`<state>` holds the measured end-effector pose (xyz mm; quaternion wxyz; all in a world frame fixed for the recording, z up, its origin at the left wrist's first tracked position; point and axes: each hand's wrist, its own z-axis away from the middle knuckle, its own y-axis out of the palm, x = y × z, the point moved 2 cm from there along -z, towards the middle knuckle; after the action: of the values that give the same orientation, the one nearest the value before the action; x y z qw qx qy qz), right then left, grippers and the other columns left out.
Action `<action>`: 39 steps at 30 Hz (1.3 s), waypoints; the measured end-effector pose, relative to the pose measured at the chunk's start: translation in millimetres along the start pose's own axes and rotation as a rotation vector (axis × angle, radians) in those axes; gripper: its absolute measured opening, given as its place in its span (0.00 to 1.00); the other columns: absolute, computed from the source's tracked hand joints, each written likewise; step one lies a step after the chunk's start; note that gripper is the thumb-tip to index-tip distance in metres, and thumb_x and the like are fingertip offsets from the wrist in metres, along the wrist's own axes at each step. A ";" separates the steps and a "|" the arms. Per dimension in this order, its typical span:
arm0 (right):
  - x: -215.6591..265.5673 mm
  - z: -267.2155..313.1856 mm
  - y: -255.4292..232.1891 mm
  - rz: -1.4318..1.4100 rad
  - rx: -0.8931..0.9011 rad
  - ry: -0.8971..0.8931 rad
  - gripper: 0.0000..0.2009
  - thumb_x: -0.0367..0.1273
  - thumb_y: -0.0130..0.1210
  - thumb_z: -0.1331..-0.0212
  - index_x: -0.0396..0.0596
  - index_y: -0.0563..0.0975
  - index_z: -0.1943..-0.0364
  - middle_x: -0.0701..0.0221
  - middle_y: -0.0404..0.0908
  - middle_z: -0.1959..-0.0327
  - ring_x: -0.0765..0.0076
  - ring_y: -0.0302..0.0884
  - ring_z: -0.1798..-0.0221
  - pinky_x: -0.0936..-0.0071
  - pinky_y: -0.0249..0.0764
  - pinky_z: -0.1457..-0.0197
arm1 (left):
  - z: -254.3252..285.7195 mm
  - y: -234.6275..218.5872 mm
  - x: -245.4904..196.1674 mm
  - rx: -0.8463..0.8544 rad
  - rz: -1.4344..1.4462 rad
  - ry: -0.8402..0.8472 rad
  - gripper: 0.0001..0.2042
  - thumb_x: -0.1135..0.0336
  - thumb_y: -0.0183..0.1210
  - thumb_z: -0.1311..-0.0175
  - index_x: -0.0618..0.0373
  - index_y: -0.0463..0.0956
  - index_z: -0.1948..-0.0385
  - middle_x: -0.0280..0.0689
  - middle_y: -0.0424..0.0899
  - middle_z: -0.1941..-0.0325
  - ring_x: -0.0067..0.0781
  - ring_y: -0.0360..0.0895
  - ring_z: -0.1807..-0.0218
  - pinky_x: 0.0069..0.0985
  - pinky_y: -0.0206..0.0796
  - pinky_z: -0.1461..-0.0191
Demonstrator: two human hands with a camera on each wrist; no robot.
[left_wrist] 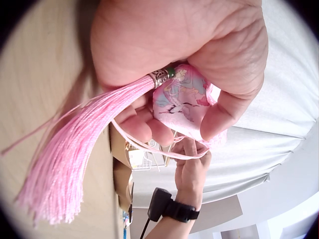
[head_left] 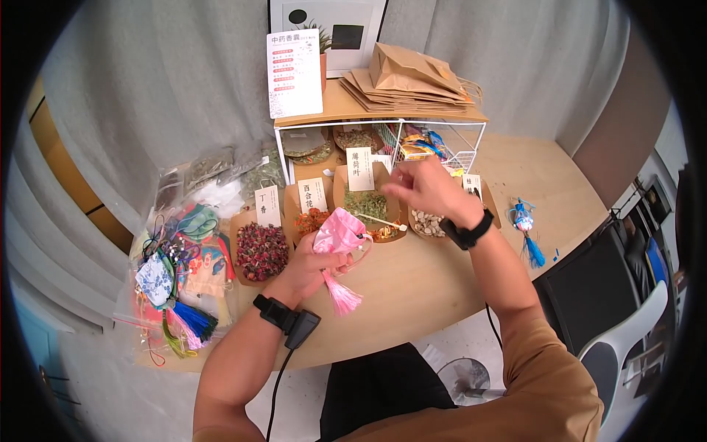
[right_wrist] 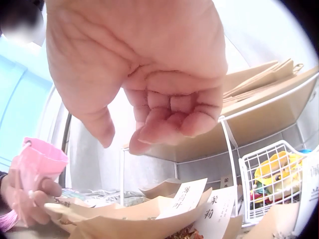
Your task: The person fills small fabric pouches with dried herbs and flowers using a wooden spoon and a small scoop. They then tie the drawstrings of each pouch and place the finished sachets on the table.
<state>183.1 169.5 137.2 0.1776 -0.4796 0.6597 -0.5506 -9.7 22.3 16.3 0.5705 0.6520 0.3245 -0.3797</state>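
Note:
My left hand [head_left: 300,271] grips a pink sachet pouch [head_left: 340,232] printed with a small figure, its mouth pointing up. A pink tassel [left_wrist: 65,154] hangs from the pouch below a silver bead, and a thin pink cord [left_wrist: 149,148] loops from it. My right hand [head_left: 427,190] is raised over the paper trays with fingers loosely bent and thumb apart, holding nothing. Beneath it lies a tray of green dried leaves [head_left: 364,200], with a pale spoon [head_left: 377,219] across its front. A tray of pale dried pieces [head_left: 427,223] sits just to the right.
Dried rosebuds [head_left: 262,252] and orange petals [head_left: 312,219] fill trays on the left. Plastic bags of tasselled pouches [head_left: 180,272] lie at the far left. Behind stands a shelf [head_left: 331,102] bearing paper bags [head_left: 409,74]. A blue sachet [head_left: 523,217] lies right.

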 end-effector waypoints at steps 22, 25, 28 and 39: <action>12.5 54.5 19.7 -0.212 -0.271 0.037 0.04 0.25 0.62 0.51 0.38 0.79 0.73 0.56 0.80 0.77 0.52 0.79 0.75 0.65 0.74 0.69 | 0.6 -1.6 0.4 -0.005 -0.011 0.005 0.18 0.77 0.61 0.48 0.66 0.74 0.53 0.40 0.83 0.64 0.28 0.80 0.64 0.25 0.72 0.60; 5.7 49.4 14.4 -0.180 -0.304 -0.042 0.03 0.24 0.61 0.51 0.37 0.79 0.73 0.58 0.78 0.78 0.52 0.77 0.75 0.65 0.73 0.69 | 0.4 -1.6 0.7 -0.014 -0.015 0.011 0.19 0.77 0.61 0.48 0.65 0.73 0.52 0.40 0.83 0.64 0.29 0.80 0.64 0.25 0.72 0.60; 3.4 40.8 6.1 -0.085 -0.306 -0.070 0.03 0.23 0.60 0.52 0.37 0.79 0.74 0.58 0.78 0.78 0.51 0.77 0.73 0.63 0.73 0.68 | 0.1 -4.7 2.1 -0.008 -0.020 0.011 0.19 0.77 0.61 0.48 0.65 0.73 0.52 0.40 0.83 0.64 0.29 0.80 0.64 0.25 0.72 0.60; -11.3 24.9 26.7 -0.080 -0.372 -0.065 0.00 0.22 0.58 0.55 0.40 0.79 0.77 0.57 0.77 0.77 0.48 0.77 0.70 0.60 0.73 0.65 | 1.0 -6.1 4.6 -0.012 -0.018 -0.001 0.19 0.78 0.59 0.48 0.67 0.73 0.52 0.40 0.82 0.65 0.29 0.80 0.64 0.24 0.71 0.61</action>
<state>195.8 163.3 101.7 0.0852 -0.5475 0.7245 -0.4101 -12.8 22.1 9.3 0.5712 0.6455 0.3323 -0.3829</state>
